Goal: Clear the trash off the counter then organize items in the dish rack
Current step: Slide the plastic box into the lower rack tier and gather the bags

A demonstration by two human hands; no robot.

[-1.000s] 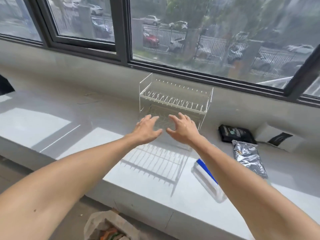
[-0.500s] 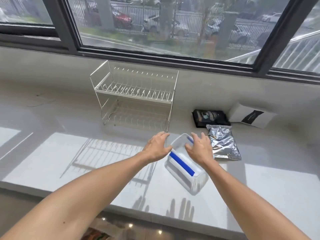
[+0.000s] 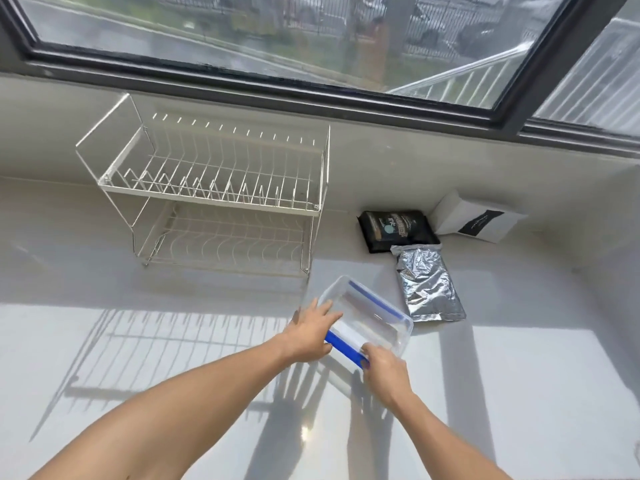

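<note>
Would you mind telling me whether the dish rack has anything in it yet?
Empty: both tiers of the dish rack show only bare wires, and the clear container sits outside it on the counter.

clear container (image 3: pixel 372 317) (blue clips), white rack (image 3: pixel 214 188)

At the centre of the frame both hands hold a clear plastic container (image 3: pixel 372 318) with blue clips on the white bench (image 3: pixel 519 393): the left hand (image 3: pixel 311 332) wraps its left edge, and the right hand (image 3: pixel 384 370) pinches the near blue clip. A white two-tier wire dish rack (image 3: pixel 221 199) stands at upper left. Right of the container lie a silver foil pouch (image 3: pixel 427 284), a black packet (image 3: pixel 396 228) and a white box (image 3: pixel 474 218).
</note>
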